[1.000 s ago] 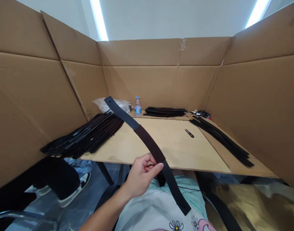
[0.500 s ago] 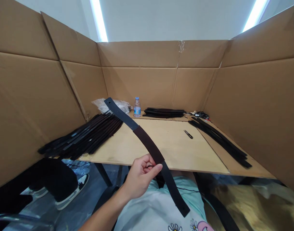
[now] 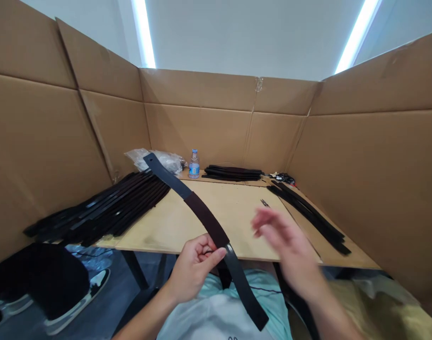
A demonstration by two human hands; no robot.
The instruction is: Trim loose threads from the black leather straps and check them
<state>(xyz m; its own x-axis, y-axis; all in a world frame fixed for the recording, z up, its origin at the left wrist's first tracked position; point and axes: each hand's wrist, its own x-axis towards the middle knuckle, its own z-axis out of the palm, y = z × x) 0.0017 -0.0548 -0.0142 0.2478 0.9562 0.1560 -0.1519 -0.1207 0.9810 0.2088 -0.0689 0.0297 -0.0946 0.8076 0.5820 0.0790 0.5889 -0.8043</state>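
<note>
My left hand (image 3: 198,264) pinches a long, curved black strap (image 3: 242,288) between thumb and fingers, just below its dark brown sleeve (image 3: 207,215). The strap slants from upper left, where its end has a small hole, down to its squared lower end over my lap. My right hand (image 3: 286,241) is raised over the right part of the table, blurred by motion, its fingers loosely apart with nothing visible in them. Just beyond its fingertips lie small thread snips (image 3: 264,203), mostly hidden behind the hand.
A wide pile of dark straps (image 3: 105,208) covers the table's left side. At the back are a plastic bag (image 3: 166,160), a water bottle (image 3: 194,165) and a strap stack (image 3: 233,173). Black strips (image 3: 308,215) lie right. Cardboard walls (image 3: 201,127) surround the table (image 3: 159,231).
My right hand has come into view from the lower right, over the table near the snips. My left hand still holds the strap; the whole view has shifted slightly.
</note>
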